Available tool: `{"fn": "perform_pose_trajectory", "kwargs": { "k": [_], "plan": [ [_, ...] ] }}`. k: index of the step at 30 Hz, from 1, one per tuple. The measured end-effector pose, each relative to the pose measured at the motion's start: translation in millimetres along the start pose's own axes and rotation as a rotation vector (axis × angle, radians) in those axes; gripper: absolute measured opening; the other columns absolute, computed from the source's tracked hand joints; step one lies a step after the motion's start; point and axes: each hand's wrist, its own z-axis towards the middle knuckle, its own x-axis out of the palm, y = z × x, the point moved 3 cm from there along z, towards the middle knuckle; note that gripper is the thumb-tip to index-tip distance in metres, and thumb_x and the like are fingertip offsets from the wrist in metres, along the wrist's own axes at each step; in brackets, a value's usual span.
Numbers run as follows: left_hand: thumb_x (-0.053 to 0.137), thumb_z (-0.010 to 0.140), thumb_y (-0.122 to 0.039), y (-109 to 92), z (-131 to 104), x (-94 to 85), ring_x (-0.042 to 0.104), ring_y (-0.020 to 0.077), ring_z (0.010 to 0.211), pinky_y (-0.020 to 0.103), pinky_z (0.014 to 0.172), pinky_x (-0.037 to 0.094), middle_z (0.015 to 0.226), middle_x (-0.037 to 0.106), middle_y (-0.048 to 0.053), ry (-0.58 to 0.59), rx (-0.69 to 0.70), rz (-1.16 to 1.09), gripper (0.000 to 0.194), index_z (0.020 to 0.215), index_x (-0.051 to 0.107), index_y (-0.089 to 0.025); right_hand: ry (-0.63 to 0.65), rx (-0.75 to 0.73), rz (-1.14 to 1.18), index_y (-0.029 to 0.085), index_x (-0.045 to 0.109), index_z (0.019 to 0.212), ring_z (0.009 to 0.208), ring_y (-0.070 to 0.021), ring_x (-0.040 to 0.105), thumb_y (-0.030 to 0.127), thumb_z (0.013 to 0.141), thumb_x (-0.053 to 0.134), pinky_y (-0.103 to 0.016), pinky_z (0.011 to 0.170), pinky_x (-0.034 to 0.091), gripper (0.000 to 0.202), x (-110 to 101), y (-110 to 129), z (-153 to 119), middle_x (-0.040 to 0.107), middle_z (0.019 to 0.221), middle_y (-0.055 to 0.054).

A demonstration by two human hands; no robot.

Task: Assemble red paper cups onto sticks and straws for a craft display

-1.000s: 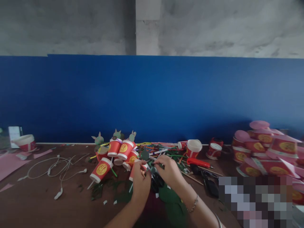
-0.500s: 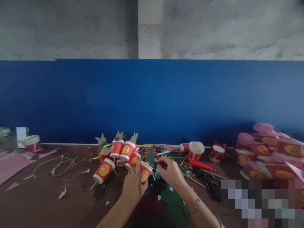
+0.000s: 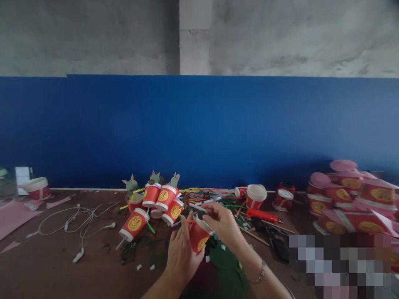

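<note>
I had my left hand point(image 3: 181, 253) wrapped around a red paper cup point(image 3: 199, 238), which was tilted above the table point(image 3: 46, 274), with part of its yellow emblem showing below my fingers. An orange strip point(image 3: 190, 221) crossed near the rim, close to my left fingertips. My right hand point(image 3: 225, 226) was just beside that rim, thumb and fingertips drawn together. A white stick point(image 3: 196, 207) showed at those fingertips (I could not tell whether I was pinching it or it lay behind them). A chain bracelet point(image 3: 261, 275) circled my right wrist.

Just beyond my left hand, more red cups point(image 3: 166, 197) leaned together in a cluster, with grey-green eared cutouts point(image 3: 175, 180) rising behind them. One tilted cup point(image 3: 134, 224) stood out at the near left edge of that group, a pale stick poking from its lower end. Past my hands, coloured strips point(image 3: 212, 191) were spread in a tangle before the blue partition point(image 3: 199, 133). Dark green material point(image 3: 229, 265) lay below my right forearm, and small white scraps point(image 3: 152, 267) dotted the tabletop.

Farther left were white earphones point(image 3: 78, 254) and pink paper point(image 3: 18, 216). To my right lay a red-handled tool point(image 3: 262, 215), and well beyond it rose a heap of red-and-pink pieces point(image 3: 349, 195).
</note>
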Motion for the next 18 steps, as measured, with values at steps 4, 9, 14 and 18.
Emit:
{"fn": "perform_pose_trajectory", "kwargs": {
  "k": [4, 9, 14, 18],
  "plan": [
    [0.056, 0.076, -0.019, 1.7, 2.0, -2.3, 0.058, 0.0267, 0.111, 0.037, 0.084, 0.042, 0.123, 0.059, 0.019, -0.015, -0.011, -0.003, 0.083, 0.142, 0.007, -0.007, 0.06, -0.071, -0.149, 0.018, 0.068, 0.097, 0.072, -0.0163, 0.059, 0.017, 0.071, 0.055, -0.028, 0.069, 0.047, 0.029, 4.6, 10.9, -7.6, 0.066, 0.077, -0.002],
    [0.056, 0.078, -0.02, 4.0, 1.1, -2.9, 0.06, 0.0271, 0.107, 0.037, 0.085, 0.04, 0.118, 0.062, 0.018, -0.076, -0.001, 0.004, 0.076, 0.141, 0.015, -0.009, 0.069, -0.144, -0.267, 0.02, 0.069, 0.094, 0.077, -0.0174, 0.06, 0.015, 0.074, 0.051, -0.029, 0.073, 0.046, 0.027, 6.1, 21.1, -14.3, 0.067, 0.083, -0.003],
    [0.058, 0.074, -0.019, 5.8, 3.8, -2.9, 0.06, 0.027, 0.106, 0.039, 0.086, 0.04, 0.112, 0.066, 0.016, -0.038, -0.049, -0.108, 0.08, 0.14, 0.014, -0.009, 0.078, -0.103, -0.266, 0.019, 0.068, 0.094, 0.077, -0.0174, 0.06, 0.015, 0.075, 0.051, -0.028, 0.071, 0.047, 0.025, 7.6, 24.8, -16.2, 0.067, 0.083, -0.003],
    [0.058, 0.073, -0.018, 3.2, 4.6, -2.3, 0.06, 0.0279, 0.103, 0.043, 0.087, 0.041, 0.111, 0.064, 0.017, -0.04, -0.1, -0.159, 0.076, 0.138, 0.019, -0.008, 0.064, -0.142, -0.212, 0.019, 0.067, 0.089, 0.076, -0.0163, 0.06, 0.014, 0.074, 0.051, -0.026, 0.072, 0.047, 0.022, 10.9, 26.8, -17.2, 0.067, 0.083, -0.003]
  ]
}}
